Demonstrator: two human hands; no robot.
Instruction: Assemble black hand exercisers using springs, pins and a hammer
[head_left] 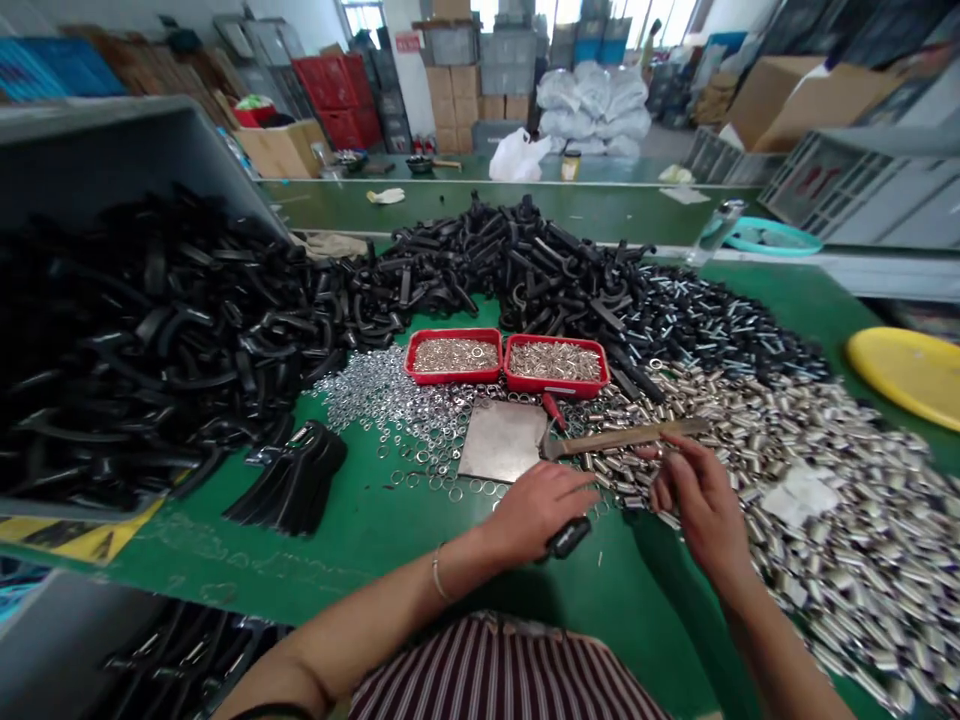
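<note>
My left hand (538,508) is closed around a black plastic part (568,537), whose end sticks out under the palm. Right of it, my right hand (701,500) has its fingers curled by the wooden handle of a hammer (626,438); whatever the fingertips pinch is too small to name. The hammer's head rests at the edge of a square metal plate (501,440). Behind the plate stand two red trays, the left one (453,378) with small metal pieces and the right one (556,386) with small pins. Metal rings (397,400) lie scattered left of the plate.
Black curved parts (517,250) are heaped at the back and spill from a grey bin (225,150) at left. Several black parts (292,480) lie stacked at the front left. Metal sleeves (847,500) cover the right side, beside a yellow lid (911,375).
</note>
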